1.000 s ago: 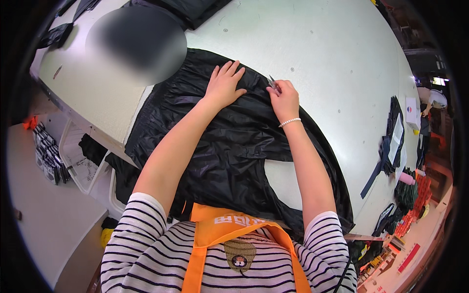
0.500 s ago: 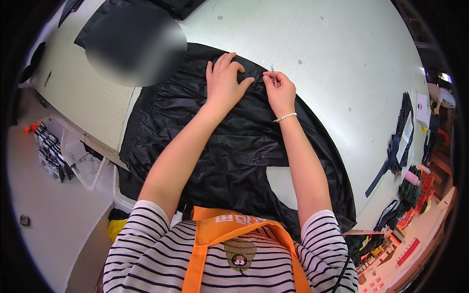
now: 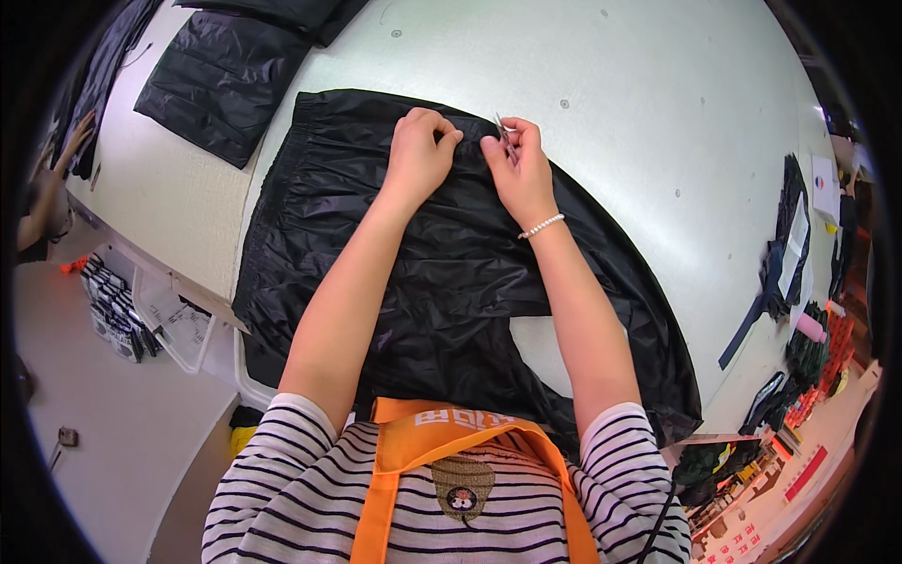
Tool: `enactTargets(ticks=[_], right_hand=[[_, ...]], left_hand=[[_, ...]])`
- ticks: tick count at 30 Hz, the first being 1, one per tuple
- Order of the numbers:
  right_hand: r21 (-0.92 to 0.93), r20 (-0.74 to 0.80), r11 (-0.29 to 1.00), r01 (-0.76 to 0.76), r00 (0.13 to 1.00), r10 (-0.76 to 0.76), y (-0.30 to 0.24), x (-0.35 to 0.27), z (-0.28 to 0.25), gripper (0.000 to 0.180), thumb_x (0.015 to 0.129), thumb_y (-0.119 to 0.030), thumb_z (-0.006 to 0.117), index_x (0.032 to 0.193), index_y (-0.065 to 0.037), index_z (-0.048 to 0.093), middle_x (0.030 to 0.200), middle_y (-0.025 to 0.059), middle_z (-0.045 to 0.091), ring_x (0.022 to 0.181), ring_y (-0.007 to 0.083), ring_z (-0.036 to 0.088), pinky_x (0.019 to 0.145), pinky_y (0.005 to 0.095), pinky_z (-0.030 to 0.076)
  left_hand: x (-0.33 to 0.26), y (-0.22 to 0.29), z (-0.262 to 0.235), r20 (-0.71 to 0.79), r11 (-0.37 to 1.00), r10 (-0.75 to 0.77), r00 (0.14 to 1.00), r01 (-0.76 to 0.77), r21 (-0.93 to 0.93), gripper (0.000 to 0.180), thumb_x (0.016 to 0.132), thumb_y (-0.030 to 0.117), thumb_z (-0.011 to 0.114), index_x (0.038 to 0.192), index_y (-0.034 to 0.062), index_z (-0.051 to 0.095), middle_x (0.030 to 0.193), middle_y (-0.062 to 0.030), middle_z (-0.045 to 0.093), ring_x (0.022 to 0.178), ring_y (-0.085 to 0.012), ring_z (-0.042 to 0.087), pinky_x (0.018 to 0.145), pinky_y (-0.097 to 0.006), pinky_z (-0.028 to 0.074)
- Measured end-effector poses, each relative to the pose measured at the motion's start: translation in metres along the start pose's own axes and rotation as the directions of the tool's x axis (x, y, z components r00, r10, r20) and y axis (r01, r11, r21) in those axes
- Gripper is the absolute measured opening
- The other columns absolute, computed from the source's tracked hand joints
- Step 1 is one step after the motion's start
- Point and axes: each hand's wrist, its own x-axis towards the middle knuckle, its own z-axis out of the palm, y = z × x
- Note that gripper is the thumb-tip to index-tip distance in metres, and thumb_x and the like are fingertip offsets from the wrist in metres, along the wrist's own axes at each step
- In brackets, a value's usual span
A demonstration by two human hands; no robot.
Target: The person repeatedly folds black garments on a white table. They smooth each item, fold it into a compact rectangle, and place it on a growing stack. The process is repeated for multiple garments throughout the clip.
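Note:
A pair of black, shiny trousers (image 3: 404,273) lies spread over the pale table, its gathered elastic waistband toward the left. My left hand (image 3: 420,158) is closed on the cloth near the far edge, thumb and forefinger pinched together. Just right of it, my right hand (image 3: 522,174) holds small, pointed metal thread snips (image 3: 507,141), their tips pointing away from me. The thumb of that hand touches the trousers' far edge. What the left fingertips pinch is mostly hidden under the hand.
Folded black garments (image 3: 225,75) lie at the far left of the table (image 3: 639,122). Another person's hands (image 3: 75,141) rest on dark cloth at the left edge. Dark strips and a pink thread cone (image 3: 810,327) are on the right. A white bin (image 3: 174,320) stands below, left.
My left fingers, spread before, have closed into a pinch. My right hand has turned slightly and shifted left with the snips. At the far left, the other person's hands have come into view.

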Motion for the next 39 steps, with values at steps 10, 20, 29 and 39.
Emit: enactTargets(ticks=[10, 20, 29, 39], right_hand=[[-0.502, 0.246, 0.818, 0.280, 0.953, -0.175, -0.034, 0.003, -0.026, 0.018, 0.085, -0.024, 0.060, 0.090, -0.007, 0.057, 0.089, 0.0092, 0.059, 0.073, 0.0285, 0.062, 0.063, 0.0368, 0.050], [-0.582, 0.355, 0.745, 0.326, 0.926, -0.128, -0.048, 0.022, -0.020, 0.017, 0.085, -0.024, 0.061, 0.088, -0.008, 0.059, 0.088, 0.0072, 0.060, 0.074, 0.0275, 0.062, 0.064, 0.0363, 0.050], [-0.466, 0.204, 0.842, 0.272, 0.959, -0.196, -0.045, 0.007, -0.023, 0.017, 0.083, -0.023, 0.064, 0.088, -0.007, 0.059, 0.082, 0.0080, 0.060, 0.073, 0.0264, 0.062, 0.063, 0.0352, 0.049], [-0.157, 0.713, 0.974, 0.163, 0.701, -0.003, -0.084, -0.227, 0.025, 0.029, 0.072, -0.032, 0.074, 0.088, -0.010, 0.064, 0.085, 0.0075, 0.061, 0.074, 0.0286, 0.064, 0.063, 0.0363, 0.051]], left_hand=[[0.011, -0.002, -0.009, 0.186, 0.925, -0.282, 0.941, 0.318, -0.207, 0.022, 0.077, 0.020, 0.069, 0.082, -0.0017, 0.066, 0.079, -0.0120, 0.064, 0.071, -0.0191, 0.060, 0.067, -0.031, 0.047], [0.013, -0.001, -0.005, 0.165, 0.919, -0.280, 0.946, 0.314, -0.239, 0.022, 0.078, 0.021, 0.068, 0.079, -0.0014, 0.067, 0.068, -0.0106, 0.064, 0.062, -0.0166, 0.059, 0.062, -0.030, 0.046], [-0.016, 0.021, -0.042, 0.086, 0.914, -0.160, 0.983, 0.180, -0.363, 0.012, 0.079, 0.010, 0.065, 0.077, -0.0003, 0.061, 0.073, -0.0065, 0.059, 0.064, -0.0128, 0.054, 0.061, -0.026, 0.044], [-0.325, -0.024, -0.215, 0.703, 0.535, -0.650, 0.289, 0.830, 0.154, 0.040, 0.091, 0.037, 0.056, 0.082, -0.0009, 0.065, 0.071, -0.0032, 0.064, 0.067, -0.0107, 0.059, 0.065, -0.026, 0.048]])
